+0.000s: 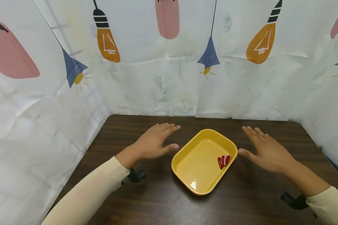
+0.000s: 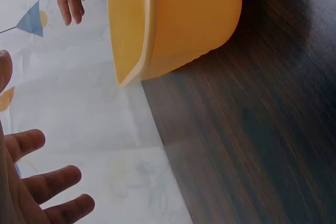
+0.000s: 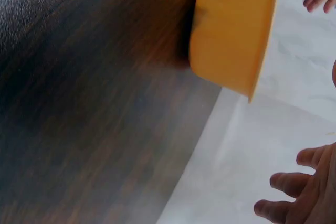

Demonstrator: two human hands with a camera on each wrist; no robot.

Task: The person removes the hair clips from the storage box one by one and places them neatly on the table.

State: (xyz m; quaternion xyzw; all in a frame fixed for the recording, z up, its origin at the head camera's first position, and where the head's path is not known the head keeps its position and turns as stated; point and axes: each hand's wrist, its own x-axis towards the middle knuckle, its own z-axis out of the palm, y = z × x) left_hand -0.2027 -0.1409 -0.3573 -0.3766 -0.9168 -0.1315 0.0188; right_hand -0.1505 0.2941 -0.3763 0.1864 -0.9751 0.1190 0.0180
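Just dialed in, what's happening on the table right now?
A person's left hand and right hand hover open on either side of a yellow tray on the dark wooden table. Neither hand touches the tray. A small red item lies inside it near the right wall; what it is cannot be told.

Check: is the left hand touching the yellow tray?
Apart. The head view shows dark table between the left hand and the tray rim.

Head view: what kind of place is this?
Likely a staged recording booth, not a home: a bare dark wood table walled on three sides by lightbulb-print sheets, with only a yellow tray between the open left hand and right hand.
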